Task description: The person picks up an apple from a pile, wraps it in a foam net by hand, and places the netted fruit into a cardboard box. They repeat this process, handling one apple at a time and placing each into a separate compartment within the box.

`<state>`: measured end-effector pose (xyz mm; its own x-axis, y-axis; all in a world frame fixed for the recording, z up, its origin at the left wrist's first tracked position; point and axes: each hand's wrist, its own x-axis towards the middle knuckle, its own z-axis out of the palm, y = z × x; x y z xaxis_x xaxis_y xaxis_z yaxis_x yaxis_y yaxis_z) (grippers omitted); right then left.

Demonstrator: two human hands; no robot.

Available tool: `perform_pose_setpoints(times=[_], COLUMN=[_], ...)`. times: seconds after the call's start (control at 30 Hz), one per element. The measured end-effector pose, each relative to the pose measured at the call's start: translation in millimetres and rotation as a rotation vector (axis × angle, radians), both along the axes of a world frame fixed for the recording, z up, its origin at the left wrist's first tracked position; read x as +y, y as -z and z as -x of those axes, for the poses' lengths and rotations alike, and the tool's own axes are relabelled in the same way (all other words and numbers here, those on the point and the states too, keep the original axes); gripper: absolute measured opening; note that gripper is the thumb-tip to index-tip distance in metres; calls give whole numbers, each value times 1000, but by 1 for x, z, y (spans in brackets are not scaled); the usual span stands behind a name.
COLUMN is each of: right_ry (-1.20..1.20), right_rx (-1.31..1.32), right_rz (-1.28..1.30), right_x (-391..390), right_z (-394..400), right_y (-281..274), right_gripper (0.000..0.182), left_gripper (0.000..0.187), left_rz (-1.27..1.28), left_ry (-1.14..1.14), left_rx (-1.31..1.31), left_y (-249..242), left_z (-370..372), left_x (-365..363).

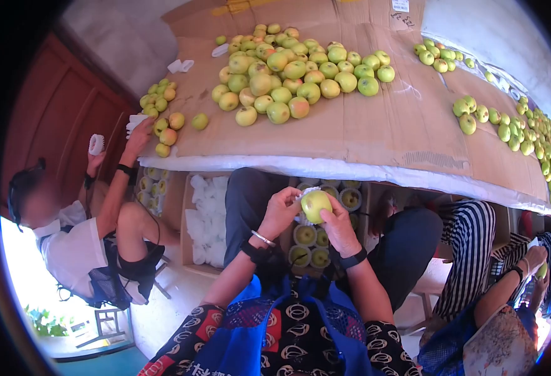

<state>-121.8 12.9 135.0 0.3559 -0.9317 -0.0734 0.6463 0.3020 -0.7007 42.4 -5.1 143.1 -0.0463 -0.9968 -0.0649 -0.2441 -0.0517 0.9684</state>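
Observation:
A yellow-green apple (316,206) is in my right hand (343,233), whose fingers are closed round its lower right side. My left hand (280,212) pinches a white foam net (308,190) against the apple's upper left side. How far the net reaches round the apple is hidden behind it. Both hands are above my lap, in front of the table edge. Below them, a box holds several netted apples (305,235) set in rows.
A large heap of apples (275,75) lies on the cardboard-covered table (376,135). White foam nets (207,216) fill a box under the table at left. A co-worker (68,244) sits at left, holding foam nets; another person's hand (534,258) is at right.

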Motion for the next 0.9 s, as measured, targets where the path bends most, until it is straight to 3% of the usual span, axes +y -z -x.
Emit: perform_pose_setpoints(times=[0.03, 0.13, 0.37, 0.43, 0.5, 0.57, 0.63, 0.7, 0.8, 0.87, 0.9], right_ry=[2, 38, 401, 453, 352, 309, 276, 340, 345, 324, 348], right_rx=[-1, -15, 299, 333, 91, 71, 62, 159, 188, 251, 503], right_rz=[-2, -79, 196, 225, 13, -20, -57, 26, 66, 95, 206], right_x=[1, -3, -5, -5, -8, -8, -7, -7, -8, -8, -6], right_z=[0, -2, -16, -15, -13, -13, -12, -14, -13, -12, -14], right_y=[0, 1, 7, 15, 17, 18, 18, 15, 14, 15, 15], right_gripper=[53, 51, 64, 66, 64, 63, 62, 61, 63, 65, 66], left_gripper=[9, 6, 12, 14, 15, 15, 14, 12, 8, 9, 10], left_rz=[-71, -136, -33, 3, 38, 79, 96, 87, -9, 41, 88], left_ry=[12, 92, 105, 50, 75, 99, -111, -61, -149, -101, -53], left_rx=[160, 161, 119, 28, -118, -276, -146, -176, 304, 297, 287], left_y=[-1, -5, 13, 11, -3, -6, 0, 3, 1, -7, -10], left_z=[-1, -4, -5, -4, 9, 15, 22, 20, 12, 12, 14], left_x=[1, 2, 7, 8, 18, 18, 14, 13, 9, 9, 9])
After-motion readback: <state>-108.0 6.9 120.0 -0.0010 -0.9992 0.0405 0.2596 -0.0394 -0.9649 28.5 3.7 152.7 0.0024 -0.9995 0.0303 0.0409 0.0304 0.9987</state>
